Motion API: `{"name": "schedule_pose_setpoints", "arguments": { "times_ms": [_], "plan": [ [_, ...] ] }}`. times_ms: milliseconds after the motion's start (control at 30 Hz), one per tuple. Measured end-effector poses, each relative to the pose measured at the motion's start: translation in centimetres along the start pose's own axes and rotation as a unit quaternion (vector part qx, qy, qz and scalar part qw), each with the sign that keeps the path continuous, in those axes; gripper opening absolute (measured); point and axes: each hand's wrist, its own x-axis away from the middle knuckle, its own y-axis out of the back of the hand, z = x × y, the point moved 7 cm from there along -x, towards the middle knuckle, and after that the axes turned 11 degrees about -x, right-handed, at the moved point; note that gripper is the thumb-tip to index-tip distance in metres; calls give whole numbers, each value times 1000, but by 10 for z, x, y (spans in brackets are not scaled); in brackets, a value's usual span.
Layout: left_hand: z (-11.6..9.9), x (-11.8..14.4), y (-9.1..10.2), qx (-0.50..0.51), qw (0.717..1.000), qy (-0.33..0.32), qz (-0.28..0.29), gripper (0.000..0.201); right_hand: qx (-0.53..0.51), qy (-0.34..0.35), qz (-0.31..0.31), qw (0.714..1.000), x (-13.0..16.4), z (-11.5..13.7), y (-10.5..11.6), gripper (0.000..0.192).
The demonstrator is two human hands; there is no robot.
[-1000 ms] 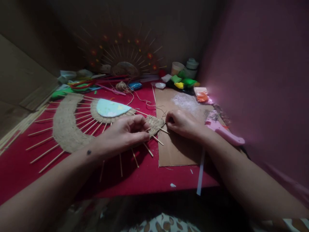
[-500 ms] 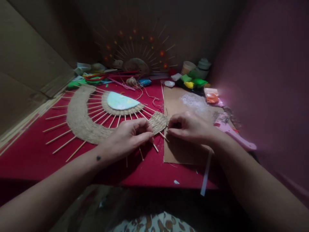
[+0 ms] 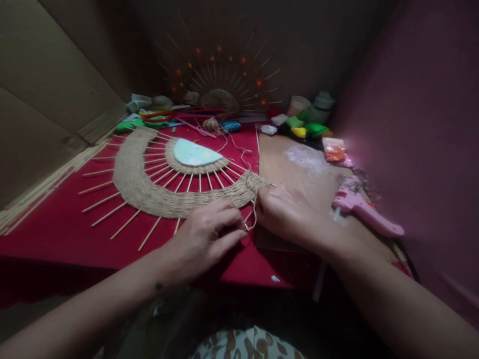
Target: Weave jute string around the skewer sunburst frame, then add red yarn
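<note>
Here the left hand (image 3: pixel 209 237) and the right hand (image 3: pixel 284 214) were both closed around a thin jute string (image 3: pixel 254 212), at the right end of the woven arc (image 3: pixel 168 197) lying on the red counter (image 3: pixel 56 229). I judged the string should stay tight between the wooden sticks (image 3: pixel 112 213).

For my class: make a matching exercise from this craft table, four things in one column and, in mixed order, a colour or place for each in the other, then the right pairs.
Things:
1. glue gun
2. half-round disc
3. cardboard sheet
4. ball of twine

Colour or place:
A. at the back of the table, before the sunburst decoration
B. pale blue, at the centre of the woven arc
C. pink, right of the hands
D. brown, flat on the red cloth

Pairs: 1-C, 2-B, 3-D, 4-A
</note>
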Motion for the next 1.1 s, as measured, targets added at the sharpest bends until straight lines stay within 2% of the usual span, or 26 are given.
{"name": "schedule_pose_setpoints", "arguments": {
  "times_ms": [167,333,500,667,833,933,1100],
  "plan": [
    [-12,15,-14,-50,998,-36,-31,14,-10,-19,-19,1000,2,0,1,18],
    [-18,25,-19,-102,992,-48,-56,14,-67,-45,-19,997,2,-2,1,17],
    [-24,30,-22,-128,988,-49,-68,14,-120,-22,-26,992,2,-1,3,15],
    [-32,33,-27,-132,986,-80,-62,17,-156,-19,-22,987,1,-4,3,13],
    [-23,36,-18,-166,983,-18,-76,17,-174,-44,-11,984,1,-5,6,11],
    [-14,36,-5,-144,985,18,-91,16,-180,-42,-12,983,1,-5,8,10],
    [15,31,18,-95,982,93,-134,14,-171,-39,-16,984,1,-4,9,15]
  ]
}}
